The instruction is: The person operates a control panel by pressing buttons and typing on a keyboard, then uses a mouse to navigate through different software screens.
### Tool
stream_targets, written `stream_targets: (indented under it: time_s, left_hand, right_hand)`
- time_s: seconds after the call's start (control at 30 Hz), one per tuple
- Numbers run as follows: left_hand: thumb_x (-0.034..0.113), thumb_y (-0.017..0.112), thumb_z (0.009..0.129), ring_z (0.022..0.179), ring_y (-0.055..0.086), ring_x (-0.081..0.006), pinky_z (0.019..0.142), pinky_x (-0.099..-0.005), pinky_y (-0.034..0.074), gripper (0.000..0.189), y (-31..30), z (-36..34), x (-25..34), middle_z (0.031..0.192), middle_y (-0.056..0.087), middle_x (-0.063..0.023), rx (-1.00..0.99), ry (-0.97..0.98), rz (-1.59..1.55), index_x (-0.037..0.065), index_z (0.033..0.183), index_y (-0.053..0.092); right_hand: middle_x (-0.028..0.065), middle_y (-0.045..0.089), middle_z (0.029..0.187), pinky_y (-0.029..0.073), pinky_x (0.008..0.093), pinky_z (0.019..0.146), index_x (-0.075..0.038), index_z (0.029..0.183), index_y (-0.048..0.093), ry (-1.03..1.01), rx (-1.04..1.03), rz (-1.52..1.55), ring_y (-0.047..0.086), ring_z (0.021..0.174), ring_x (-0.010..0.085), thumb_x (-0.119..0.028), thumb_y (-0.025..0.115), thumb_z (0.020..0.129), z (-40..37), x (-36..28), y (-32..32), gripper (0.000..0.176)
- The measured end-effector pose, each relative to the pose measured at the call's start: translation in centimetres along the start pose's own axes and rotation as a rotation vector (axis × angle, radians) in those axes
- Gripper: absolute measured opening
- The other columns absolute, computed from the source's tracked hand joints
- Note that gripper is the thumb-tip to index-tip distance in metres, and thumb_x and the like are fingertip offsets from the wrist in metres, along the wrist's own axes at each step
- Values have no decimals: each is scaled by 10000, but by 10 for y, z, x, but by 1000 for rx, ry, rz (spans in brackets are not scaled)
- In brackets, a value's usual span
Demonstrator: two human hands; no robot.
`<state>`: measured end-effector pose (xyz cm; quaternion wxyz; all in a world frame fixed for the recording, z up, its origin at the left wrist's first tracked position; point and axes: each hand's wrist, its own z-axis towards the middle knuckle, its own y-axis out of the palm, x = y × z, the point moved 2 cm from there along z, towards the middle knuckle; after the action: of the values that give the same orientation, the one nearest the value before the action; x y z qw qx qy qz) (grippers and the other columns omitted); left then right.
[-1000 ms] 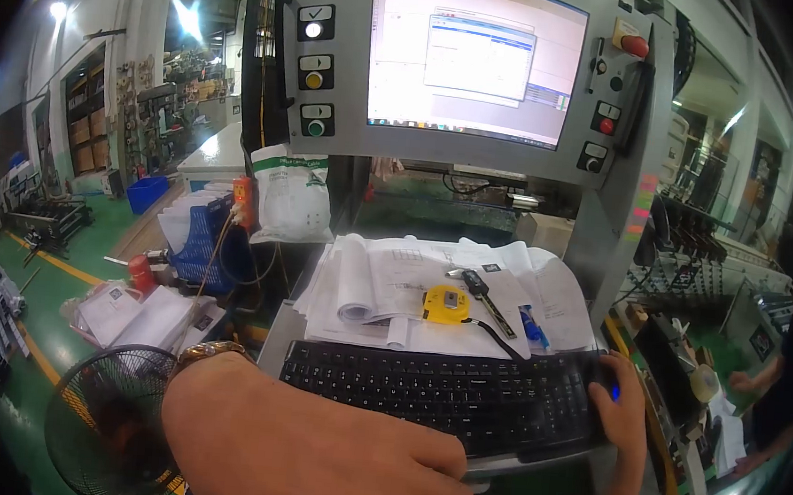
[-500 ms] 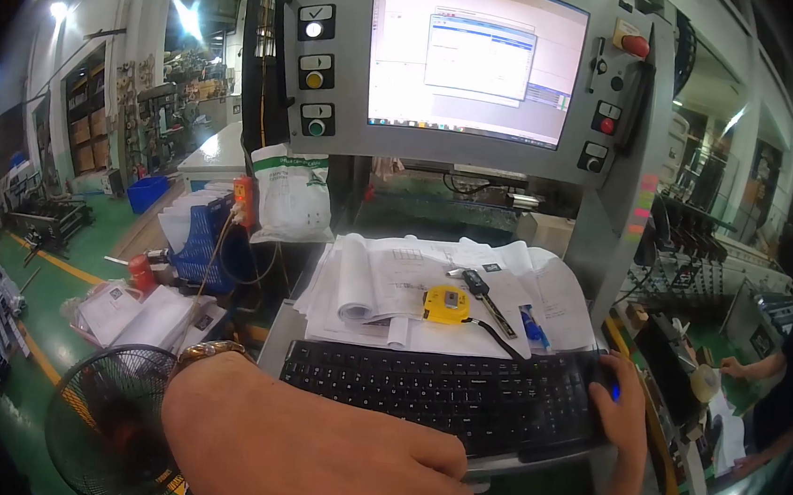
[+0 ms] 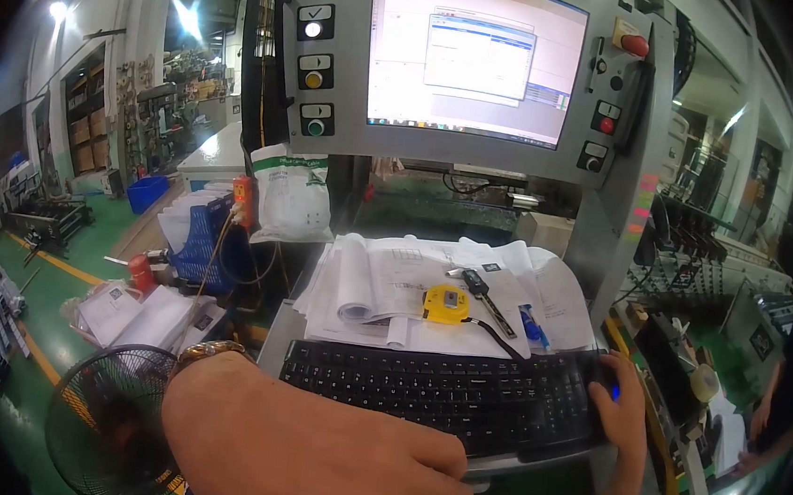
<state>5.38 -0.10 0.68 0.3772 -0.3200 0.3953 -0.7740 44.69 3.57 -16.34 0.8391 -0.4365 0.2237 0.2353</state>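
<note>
One half-curled right hand [image 3: 624,405] beside keyboard [image 3: 423,379]

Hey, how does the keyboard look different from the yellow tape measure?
The keyboard is black; the tape measure is mostly yellow. The keyboard is long, the tape measure compact. The left hand partly hides the keyboard; the tape measure lies unobstructed on papers. Both sit below the screen.

One head-worn camera supplies the view, facing forward and down. Coverage is wide and round-edged, dark at the corners. The left hand [image 3: 323,439] is nearest the lens, at lower centre; the keyboard [image 3: 441,388] lies just beyond, seen from above. The screen [image 3: 475,61] stands farther off, facing the lens, near the top edge.
</note>
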Motion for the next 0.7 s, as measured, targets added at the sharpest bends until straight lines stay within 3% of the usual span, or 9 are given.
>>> stream_targets:
  time_s: [0.37,0.7]
  left_hand:
    - [641,503,1042,949,696,-273,840,-380,473,827,-4,3,2,1095,728,-142,-87,-1,34,-54,1487,566]
    - [664,479,1044,949,695,-274,827,-377,470,848,0,0,0,1093,730,-145,-15,-1,5,-55,1484,568]
  right_hand:
    - [201,573,1494,422,431,1157,-8,1326,631,-1,-3,-24,567,1370,385,-116,728,861,0,-1,-1,487]
    - [191,582,1487,419,423,1157,-14,1322,633,-8,11,-23,566,1376,372,-109,731,858,0,2,1,483]
